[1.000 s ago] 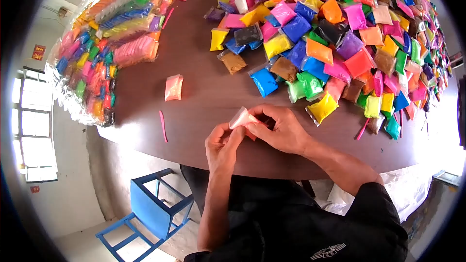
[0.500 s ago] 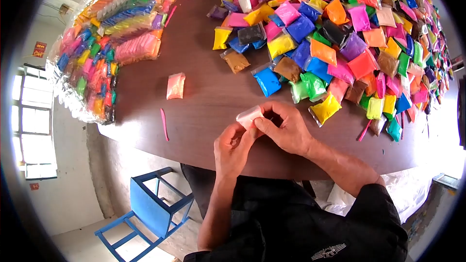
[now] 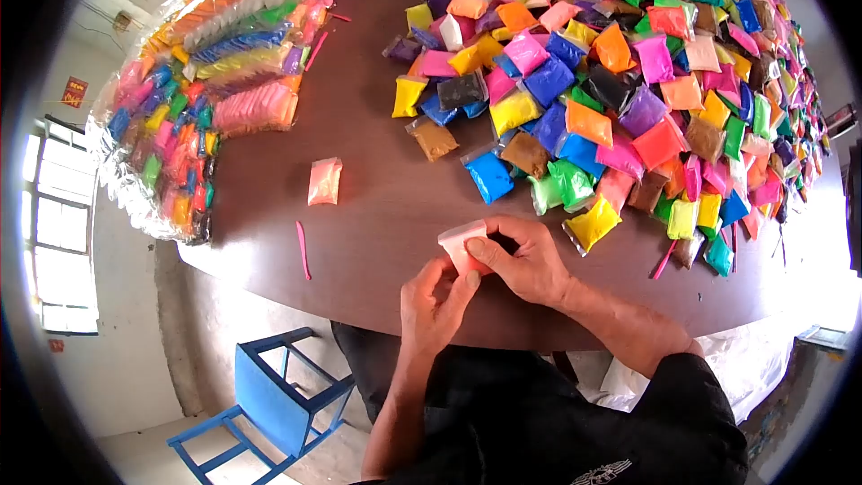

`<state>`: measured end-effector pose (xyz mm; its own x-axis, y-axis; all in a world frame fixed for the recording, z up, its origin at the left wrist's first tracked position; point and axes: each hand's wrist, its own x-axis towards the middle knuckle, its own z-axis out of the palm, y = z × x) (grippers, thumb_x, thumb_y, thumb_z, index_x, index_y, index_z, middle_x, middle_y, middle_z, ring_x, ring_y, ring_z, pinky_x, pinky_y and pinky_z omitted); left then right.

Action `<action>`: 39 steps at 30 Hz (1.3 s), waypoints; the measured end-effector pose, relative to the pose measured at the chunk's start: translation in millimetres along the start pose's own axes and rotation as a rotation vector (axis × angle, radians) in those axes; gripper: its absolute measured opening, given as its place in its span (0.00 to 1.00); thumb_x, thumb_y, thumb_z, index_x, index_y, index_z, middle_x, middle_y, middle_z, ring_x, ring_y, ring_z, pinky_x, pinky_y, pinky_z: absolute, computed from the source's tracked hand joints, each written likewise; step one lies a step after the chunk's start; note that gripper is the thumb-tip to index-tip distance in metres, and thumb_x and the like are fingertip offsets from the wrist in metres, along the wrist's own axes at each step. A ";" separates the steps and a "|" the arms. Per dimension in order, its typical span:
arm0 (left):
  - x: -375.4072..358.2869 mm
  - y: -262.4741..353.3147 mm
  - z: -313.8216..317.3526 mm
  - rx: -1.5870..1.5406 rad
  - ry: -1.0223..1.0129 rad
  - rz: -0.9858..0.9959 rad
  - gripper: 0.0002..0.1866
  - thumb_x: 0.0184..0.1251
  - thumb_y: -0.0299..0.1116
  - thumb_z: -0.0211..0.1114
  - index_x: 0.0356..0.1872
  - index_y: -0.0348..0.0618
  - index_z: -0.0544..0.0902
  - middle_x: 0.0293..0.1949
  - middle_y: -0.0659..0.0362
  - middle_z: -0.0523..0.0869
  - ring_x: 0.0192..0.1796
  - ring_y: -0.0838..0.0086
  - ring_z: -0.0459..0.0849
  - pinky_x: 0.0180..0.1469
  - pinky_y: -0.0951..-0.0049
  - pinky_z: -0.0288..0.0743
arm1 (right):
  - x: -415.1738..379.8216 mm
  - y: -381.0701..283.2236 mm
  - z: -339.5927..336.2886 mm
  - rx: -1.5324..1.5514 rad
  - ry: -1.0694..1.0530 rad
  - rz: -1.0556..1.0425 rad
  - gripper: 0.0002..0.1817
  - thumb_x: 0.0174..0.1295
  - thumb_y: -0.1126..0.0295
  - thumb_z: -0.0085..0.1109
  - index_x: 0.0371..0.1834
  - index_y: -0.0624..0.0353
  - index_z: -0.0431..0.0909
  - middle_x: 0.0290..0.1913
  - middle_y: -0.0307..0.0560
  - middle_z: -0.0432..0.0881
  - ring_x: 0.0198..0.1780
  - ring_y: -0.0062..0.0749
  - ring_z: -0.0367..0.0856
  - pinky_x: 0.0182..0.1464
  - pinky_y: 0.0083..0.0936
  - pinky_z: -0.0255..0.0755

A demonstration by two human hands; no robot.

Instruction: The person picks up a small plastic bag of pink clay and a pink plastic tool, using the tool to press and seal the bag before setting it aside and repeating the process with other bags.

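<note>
A small clear packet of light pink clay-like stuff (image 3: 461, 242) is held between my two hands above the table's near edge. My left hand (image 3: 435, 298) pinches its lower part between thumb and fingers. On the packet's right side, my right hand (image 3: 525, 260) grips it with the thumb pressed on the front. Part of the packet is hidden behind the fingers. Farther left on the table lies a similar salmon-pink packet (image 3: 325, 181), apart from both hands. A thin pink plastic stick (image 3: 303, 251) lies nearer to the edge.
A big heap of colourful packets (image 3: 575, 117) covers the table's right side. At the left, clear plastic wraps stacked rows of packets (image 3: 242, 63). The brown table (image 3: 377, 180) has a curved near edge. A blue chair (image 3: 274, 395) stands on the floor at left.
More of the pink packet shows between my fingers now, and it stands more upright. Both hands appear slightly lower in the view, as the whole scene has shifted a little.
</note>
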<state>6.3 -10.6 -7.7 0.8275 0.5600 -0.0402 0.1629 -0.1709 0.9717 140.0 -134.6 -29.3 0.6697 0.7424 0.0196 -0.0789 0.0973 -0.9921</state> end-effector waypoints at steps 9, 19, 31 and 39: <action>0.1 -22.7 -13.4 0.037 -0.008 -0.062 0.08 0.79 0.30 0.69 0.46 0.33 0.86 0.34 0.65 0.86 0.35 0.87 0.79 0.37 0.84 0.70 | 0.8 -11.3 -1.7 -0.258 -0.148 0.002 0.15 0.77 0.64 0.65 0.59 0.60 0.84 0.46 0.43 0.91 0.44 0.24 0.87 0.49 0.28 0.82; 4.3 -4.6 -7.3 -0.178 0.030 -0.090 0.12 0.78 0.32 0.70 0.46 0.29 0.86 0.35 0.66 0.85 0.35 0.86 0.78 0.37 0.82 0.70 | 0.7 -3.8 -3.8 -0.194 -0.113 -0.031 0.15 0.74 0.67 0.68 0.59 0.62 0.84 0.50 0.54 0.91 0.47 0.35 0.89 0.53 0.32 0.81; 0.7 -24.4 -13.9 -0.025 0.059 -0.029 0.08 0.78 0.28 0.70 0.45 0.30 0.86 0.35 0.67 0.85 0.34 0.87 0.78 0.36 0.84 0.71 | -0.6 -9.4 -1.4 -0.223 -0.137 -0.025 0.14 0.74 0.65 0.67 0.57 0.61 0.84 0.44 0.52 0.89 0.43 0.31 0.86 0.47 0.31 0.80; 3.9 -16.4 -15.1 -0.077 0.039 -0.038 0.09 0.78 0.30 0.70 0.46 0.32 0.87 0.32 0.69 0.83 0.32 0.89 0.73 0.34 0.85 0.64 | 2.6 4.1 -1.4 -0.206 -0.098 -0.178 0.13 0.72 0.68 0.67 0.56 0.60 0.84 0.43 0.52 0.90 0.41 0.34 0.88 0.44 0.33 0.80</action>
<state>-1.3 6.6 -20.3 0.7994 0.5967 -0.0702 0.1512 -0.0868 0.9847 142.5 -133.2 -33.5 0.5839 0.7875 0.1974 0.1915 0.1027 -0.9761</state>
